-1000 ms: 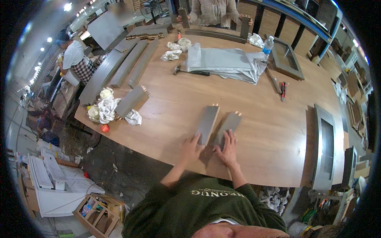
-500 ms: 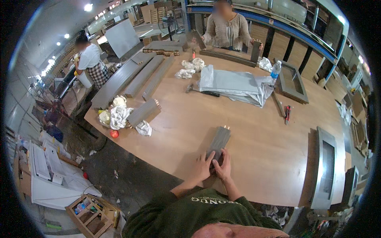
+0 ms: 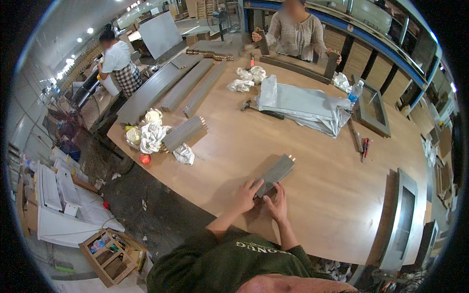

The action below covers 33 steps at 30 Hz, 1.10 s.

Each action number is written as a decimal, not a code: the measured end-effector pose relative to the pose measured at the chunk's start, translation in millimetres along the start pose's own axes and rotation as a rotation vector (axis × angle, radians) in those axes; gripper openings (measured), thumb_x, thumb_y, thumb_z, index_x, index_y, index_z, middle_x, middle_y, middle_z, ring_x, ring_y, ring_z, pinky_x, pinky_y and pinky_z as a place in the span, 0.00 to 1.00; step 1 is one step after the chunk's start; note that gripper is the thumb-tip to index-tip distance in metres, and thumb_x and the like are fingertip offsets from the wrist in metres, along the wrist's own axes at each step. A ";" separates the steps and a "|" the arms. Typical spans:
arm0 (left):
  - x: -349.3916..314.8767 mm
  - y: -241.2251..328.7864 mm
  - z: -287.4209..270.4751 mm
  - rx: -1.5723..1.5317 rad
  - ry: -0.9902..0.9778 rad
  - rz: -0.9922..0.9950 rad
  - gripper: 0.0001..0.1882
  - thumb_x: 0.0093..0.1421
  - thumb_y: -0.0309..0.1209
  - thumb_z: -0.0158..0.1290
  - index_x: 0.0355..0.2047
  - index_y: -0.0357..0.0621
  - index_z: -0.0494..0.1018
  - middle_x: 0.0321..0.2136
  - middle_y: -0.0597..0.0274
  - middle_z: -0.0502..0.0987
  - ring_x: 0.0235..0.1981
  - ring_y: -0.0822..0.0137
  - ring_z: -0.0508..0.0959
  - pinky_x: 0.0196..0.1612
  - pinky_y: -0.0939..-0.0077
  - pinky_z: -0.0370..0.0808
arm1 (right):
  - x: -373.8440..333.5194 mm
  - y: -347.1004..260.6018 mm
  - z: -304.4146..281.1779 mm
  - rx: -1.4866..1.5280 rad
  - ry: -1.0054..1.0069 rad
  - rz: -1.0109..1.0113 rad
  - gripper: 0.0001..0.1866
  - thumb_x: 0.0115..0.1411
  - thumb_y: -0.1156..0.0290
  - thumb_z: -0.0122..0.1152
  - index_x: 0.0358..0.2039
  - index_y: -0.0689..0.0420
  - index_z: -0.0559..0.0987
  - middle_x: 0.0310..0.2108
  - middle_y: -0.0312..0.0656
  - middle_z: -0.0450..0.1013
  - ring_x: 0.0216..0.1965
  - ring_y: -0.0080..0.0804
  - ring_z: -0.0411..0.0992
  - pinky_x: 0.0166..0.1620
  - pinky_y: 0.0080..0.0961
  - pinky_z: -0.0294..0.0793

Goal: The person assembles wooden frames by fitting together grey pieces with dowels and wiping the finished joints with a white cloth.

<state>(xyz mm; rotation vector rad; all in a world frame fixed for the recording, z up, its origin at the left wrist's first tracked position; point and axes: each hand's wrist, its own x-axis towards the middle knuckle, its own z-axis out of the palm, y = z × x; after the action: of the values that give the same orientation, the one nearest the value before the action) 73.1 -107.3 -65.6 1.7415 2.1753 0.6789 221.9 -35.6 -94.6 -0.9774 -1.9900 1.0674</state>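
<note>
A short stack of grey wooden rails (image 3: 276, 172), pale dowels sticking out of its far end, stands slantwise over the near part of the table. My left hand (image 3: 244, 198) closes on the left side of its near end, fingers lying across the top. On the right side, my right hand (image 3: 277, 205) holds the same end, with the thumb at the near corner and the fingers along the edge. The palms hide part of that near end. Farther left, a similar doweled stack (image 3: 184, 134) rests against crumpled white wrapping (image 3: 152, 137).
Long grey boards (image 3: 159, 93) lie at the left. A hammer (image 3: 261, 110), plastic-wrapped grey panels (image 3: 298, 102), a water bottle (image 3: 355, 93) and a red utility knife (image 3: 365, 149) sit beyond. Grey frames (image 3: 401, 219) line the right. Opposite, a co-worker (image 3: 295, 34) holds frame pieces.
The rail stack has turned so its far end points more to the right, with both my hands staying on it. The view has shifted slightly. Across the table, the co-worker's frame pieces remain held.
</note>
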 end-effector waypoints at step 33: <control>208.7 -322.1 -260.1 -1.232 0.004 -0.288 0.25 0.52 0.32 0.54 0.49 0.33 0.64 0.39 0.58 0.72 0.40 0.66 0.71 0.43 0.74 0.69 | 12.5 -42.0 37.2 -0.546 0.418 0.548 0.43 0.36 0.69 0.63 0.56 0.42 0.58 0.60 0.54 0.47 0.58 0.57 0.50 0.56 0.41 0.59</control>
<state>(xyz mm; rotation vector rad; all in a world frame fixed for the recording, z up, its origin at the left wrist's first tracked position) -374.0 -7.8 5.9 0.7424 1.3429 1.4713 172.9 -55.1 -71.9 -1.9393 -1.7189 0.4945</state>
